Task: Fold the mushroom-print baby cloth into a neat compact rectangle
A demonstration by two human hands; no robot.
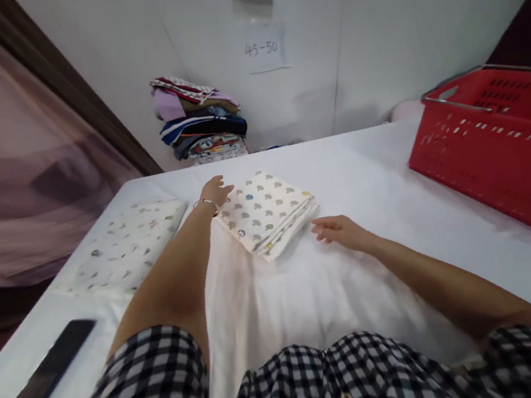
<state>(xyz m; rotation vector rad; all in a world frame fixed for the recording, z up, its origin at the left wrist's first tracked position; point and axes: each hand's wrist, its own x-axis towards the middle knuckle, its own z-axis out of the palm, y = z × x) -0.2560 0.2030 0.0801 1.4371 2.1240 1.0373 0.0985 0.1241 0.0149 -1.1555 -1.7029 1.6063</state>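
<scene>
A folded cream cloth with small grey and a few coloured mushroom-like prints lies flat on the white-covered table. At its upper left edge is my left hand, fingers apart and holding nothing, with a bracelet on the wrist. My right hand is just off the cloth's right corner, its fingers loosely extended and nothing in them. Another cream cloth with small dark prints is spread out to the left, partly behind my left forearm.
A dark phone-like slab lies at the lower left. A red plastic basket stands at the right. Behind the table's far edge is a stack of folded fabrics. A handwritten paper is on the wall.
</scene>
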